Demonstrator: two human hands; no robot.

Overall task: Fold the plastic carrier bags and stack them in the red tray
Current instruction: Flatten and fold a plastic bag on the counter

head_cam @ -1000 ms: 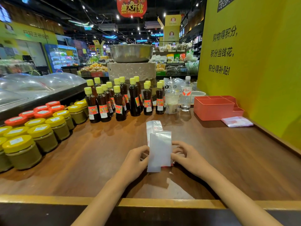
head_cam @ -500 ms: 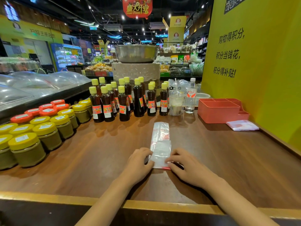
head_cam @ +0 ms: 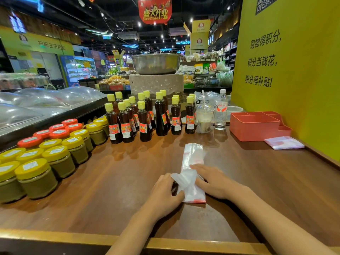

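Near the front of the wooden counter point(head_cam: 110, 190), a clear plastic carrier bag point(head_cam: 192, 173) with red print, folded into a long strip, near end doubled over; left hand point(head_cam: 165, 194) pinching the raised fold, right hand point(head_cam: 213, 181) pressing flat-fingered on the strip. Far right, against the yellow wall point(head_cam: 294, 80) lettered "购物得积分, 积分当钱花, 积分得补贴!", red tray point(head_cam: 255, 127) with a folded bag point(head_cam: 284, 143) just beside it. Behind, yellow-capped dark bottles point(head_cam: 143, 124) with red labels too small to read, lidded jars point(head_cam: 58, 159), overhead red banner point(head_cam: 155, 11) reading "盛大开业 GRAND OPENING".
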